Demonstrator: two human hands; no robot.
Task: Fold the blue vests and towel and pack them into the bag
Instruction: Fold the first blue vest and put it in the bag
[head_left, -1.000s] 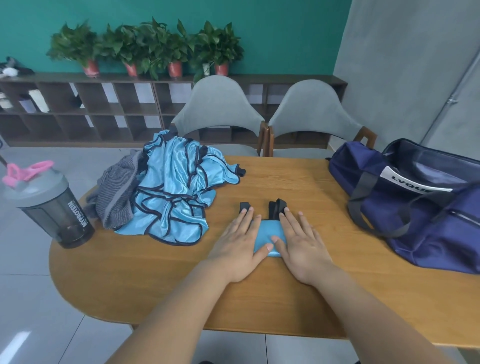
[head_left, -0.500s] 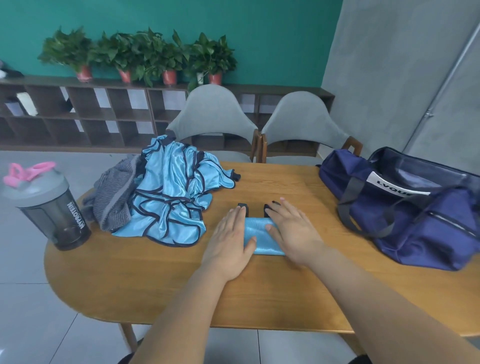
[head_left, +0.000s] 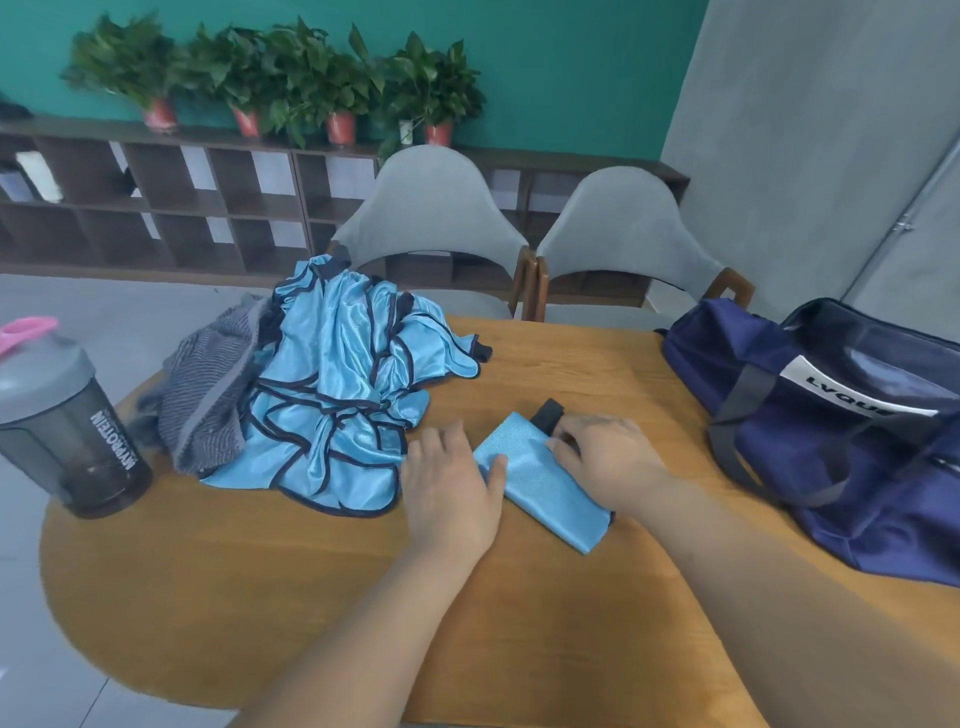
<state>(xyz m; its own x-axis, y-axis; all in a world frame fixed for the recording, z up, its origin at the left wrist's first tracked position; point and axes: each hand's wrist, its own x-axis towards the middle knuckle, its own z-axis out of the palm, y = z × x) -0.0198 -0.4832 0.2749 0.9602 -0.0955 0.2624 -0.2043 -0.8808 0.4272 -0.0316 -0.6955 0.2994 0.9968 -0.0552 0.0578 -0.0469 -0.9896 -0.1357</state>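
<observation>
table (head_left: 260, 597): we work on the near-middle of the wooden top, with bare wood around the bundle.
left hand (head_left: 451, 486): lies flat with straight fingers, holding nothing; its thumb touches the left edge of the folded vest.
folded vest (head_left: 540, 486): a slim blue packet lying askew between our hands, its black strap end pointing far.
right hand (head_left: 605, 457): fingers curled over the strap end, gripping the packet there.
step in hand: we judge this to be the lift of the finished packet toward the bag.
doing it well: we should pinch through all the layers, tuck the straps in, support the near end with the flat hand, and carry it level so that the slippery cloth does not unfold.
pile of blue vests (head_left: 332, 405): far left, crumpled, not yet folded.
grey towel (head_left: 213, 387): pressed against the left of the pile, also unfolded.
duffel bag (head_left: 831, 426): on the right of the table, well apart from the packet; its top appears to be open.
hidden: we cannot see into the bag, count the vests in the pile, or see our right fingertips under the straps.
cut off: the bag's right end and the shaker bottle (head_left: 67, 421) at the left edge.
</observation>
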